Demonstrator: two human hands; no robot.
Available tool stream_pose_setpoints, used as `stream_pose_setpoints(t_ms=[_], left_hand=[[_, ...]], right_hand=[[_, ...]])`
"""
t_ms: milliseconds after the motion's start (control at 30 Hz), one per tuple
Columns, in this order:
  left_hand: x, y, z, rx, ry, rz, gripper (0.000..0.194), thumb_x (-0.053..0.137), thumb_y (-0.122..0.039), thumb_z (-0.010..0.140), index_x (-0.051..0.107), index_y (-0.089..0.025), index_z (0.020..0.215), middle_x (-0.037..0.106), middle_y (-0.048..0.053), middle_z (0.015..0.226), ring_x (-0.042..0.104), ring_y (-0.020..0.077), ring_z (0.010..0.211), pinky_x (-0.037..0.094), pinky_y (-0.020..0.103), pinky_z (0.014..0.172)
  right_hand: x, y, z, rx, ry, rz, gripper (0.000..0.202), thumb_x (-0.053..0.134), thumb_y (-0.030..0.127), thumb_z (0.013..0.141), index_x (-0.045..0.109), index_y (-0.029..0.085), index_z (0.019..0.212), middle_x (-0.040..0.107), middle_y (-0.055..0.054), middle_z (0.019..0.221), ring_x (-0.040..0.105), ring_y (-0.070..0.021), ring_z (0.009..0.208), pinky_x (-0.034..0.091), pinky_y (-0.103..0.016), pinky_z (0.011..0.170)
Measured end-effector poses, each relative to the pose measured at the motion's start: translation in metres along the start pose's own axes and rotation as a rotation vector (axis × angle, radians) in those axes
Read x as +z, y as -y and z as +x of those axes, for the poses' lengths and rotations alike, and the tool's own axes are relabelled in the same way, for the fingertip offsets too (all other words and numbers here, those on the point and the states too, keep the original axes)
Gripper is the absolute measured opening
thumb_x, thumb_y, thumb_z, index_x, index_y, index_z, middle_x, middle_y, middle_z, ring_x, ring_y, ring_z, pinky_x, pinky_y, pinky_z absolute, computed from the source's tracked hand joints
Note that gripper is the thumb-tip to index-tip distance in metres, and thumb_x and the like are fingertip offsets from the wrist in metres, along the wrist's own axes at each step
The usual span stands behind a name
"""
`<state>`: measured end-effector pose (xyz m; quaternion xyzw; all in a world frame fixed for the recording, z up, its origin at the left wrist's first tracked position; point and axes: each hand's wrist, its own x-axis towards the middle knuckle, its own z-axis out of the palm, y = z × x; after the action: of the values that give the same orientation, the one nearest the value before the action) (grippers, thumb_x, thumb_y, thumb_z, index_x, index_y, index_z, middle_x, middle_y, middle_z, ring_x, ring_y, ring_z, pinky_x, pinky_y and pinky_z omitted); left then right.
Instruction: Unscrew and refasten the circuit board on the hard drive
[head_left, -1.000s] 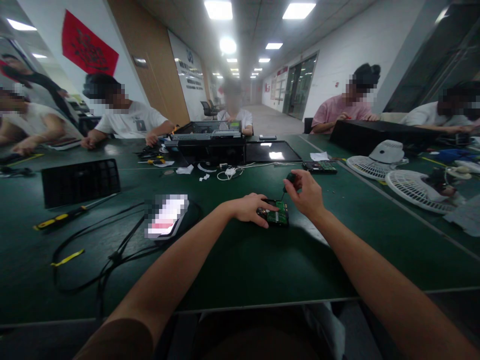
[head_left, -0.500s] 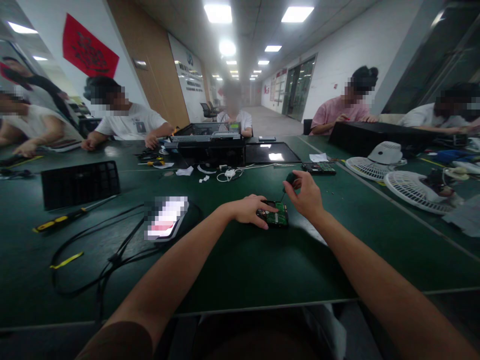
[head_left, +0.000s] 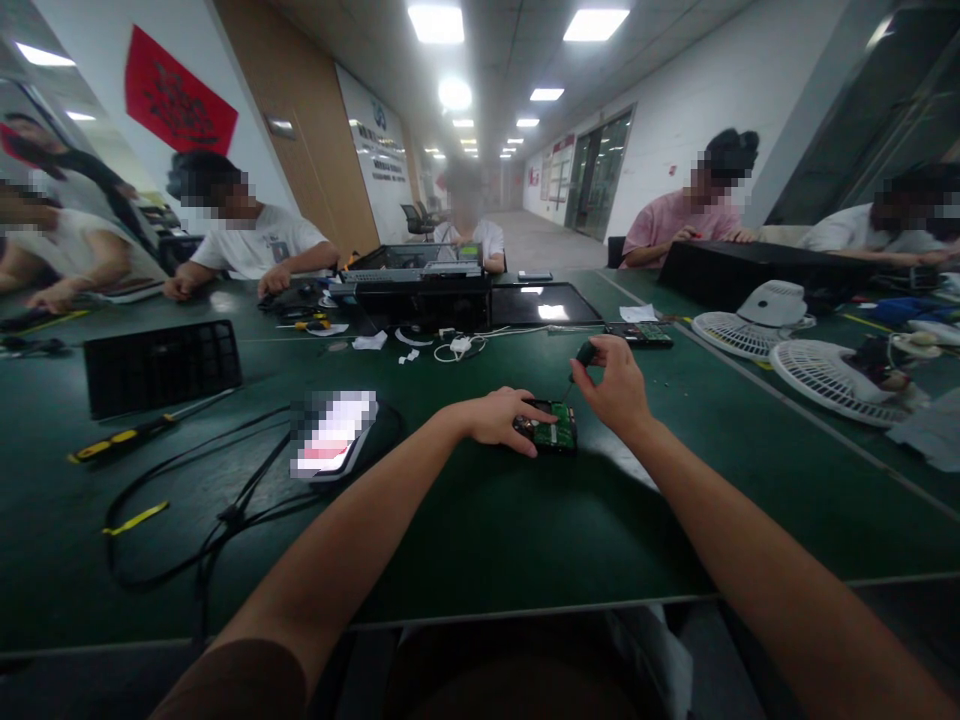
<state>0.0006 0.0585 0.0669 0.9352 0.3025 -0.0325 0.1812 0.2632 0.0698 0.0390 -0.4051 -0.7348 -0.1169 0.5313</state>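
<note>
A hard drive (head_left: 562,438) with a green circuit board facing up lies on the dark green table in front of me. My left hand (head_left: 501,418) grips it from the left, fingers across its top and thumb at the near side. In my right hand (head_left: 616,385) is a small screwdriver (head_left: 585,354) with a dark handle, pinched between thumb and fingers. Its thin shaft slants down to the board's far right part. Whether the tip sits in a screw is too small to tell.
A lit phone (head_left: 337,435) and looped black cable (head_left: 229,514) lie left, beyond them a yellow-black screwdriver (head_left: 124,438) and black panel (head_left: 161,370). An open computer case (head_left: 420,300) stands ahead. White fan parts (head_left: 832,380) lie right. Several people sit around the table.
My right hand has turned slightly, and the screwdriver's handle leans a little more to the right. My left hand stays on the hard drive. A co-worker's hand at back left moved left.
</note>
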Motion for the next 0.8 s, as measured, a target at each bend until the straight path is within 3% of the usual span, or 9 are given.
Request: stream_pose_setpoints(t_ms=[200, 367, 567, 733, 800], left_hand=[[0.001, 0.003, 0.001, 0.008, 0.009, 0.003, 0.081, 0.071, -0.069, 0.090, 0.044, -0.044, 0.161, 0.030, 0.009, 0.170, 0.033, 0.0433, 0.152, 0.029, 0.058, 0.122], [0.001, 0.003, 0.003, 0.004, 0.014, 0.011, 0.082, 0.071, -0.070, 0.088, 0.043, -0.044, 0.161, 0.032, 0.008, 0.170, 0.034, 0.0425, 0.151, 0.029, 0.056, 0.122], [0.001, 0.004, 0.004, 0.014, 0.005, 0.011, 0.081, 0.071, -0.069, 0.089, 0.045, -0.044, 0.161, 0.033, 0.008, 0.169, 0.034, 0.0428, 0.151, 0.030, 0.057, 0.121], [0.002, 0.005, 0.004, 0.008, 0.005, -0.001, 0.080, 0.071, -0.070, 0.089, 0.045, -0.045, 0.160, 0.031, 0.008, 0.169, 0.033, 0.0440, 0.151, 0.029, 0.058, 0.121], [0.002, 0.005, 0.003, 0.004, 0.007, -0.005, 0.079, 0.071, -0.069, 0.089, 0.045, -0.045, 0.160, 0.031, 0.008, 0.169, 0.033, 0.0441, 0.151, 0.029, 0.059, 0.121]], right_hand=[[-0.002, -0.001, 0.001, -0.070, 0.003, 0.000, 0.036, 0.069, 0.036, 0.097, 0.052, 0.024, 0.126, 0.065, -0.016, 0.131, 0.070, -0.0306, 0.113, 0.065, -0.051, 0.088], [-0.003, 0.006, 0.001, -0.086, 0.016, -0.063, 0.033, 0.067, 0.038, 0.098, 0.055, 0.025, 0.125, 0.063, -0.014, 0.124, 0.069, -0.0281, 0.100, 0.064, -0.049, 0.084], [-0.008, 0.012, 0.001, -0.083, 0.029, -0.098, 0.037, 0.063, 0.029, 0.095, 0.055, 0.024, 0.131, 0.057, -0.014, 0.121, 0.065, -0.0253, 0.090, 0.064, -0.048, 0.079], [-0.007, 0.012, 0.003, -0.105, 0.067, -0.015, 0.043, 0.062, 0.024, 0.092, 0.051, 0.026, 0.134, 0.057, -0.016, 0.132, 0.065, -0.0308, 0.112, 0.065, -0.047, 0.084], [-0.005, 0.012, 0.002, -0.099, 0.073, -0.020, 0.042, 0.061, 0.026, 0.094, 0.050, 0.025, 0.134, 0.061, -0.015, 0.129, 0.068, -0.0291, 0.104, 0.064, -0.047, 0.082]])
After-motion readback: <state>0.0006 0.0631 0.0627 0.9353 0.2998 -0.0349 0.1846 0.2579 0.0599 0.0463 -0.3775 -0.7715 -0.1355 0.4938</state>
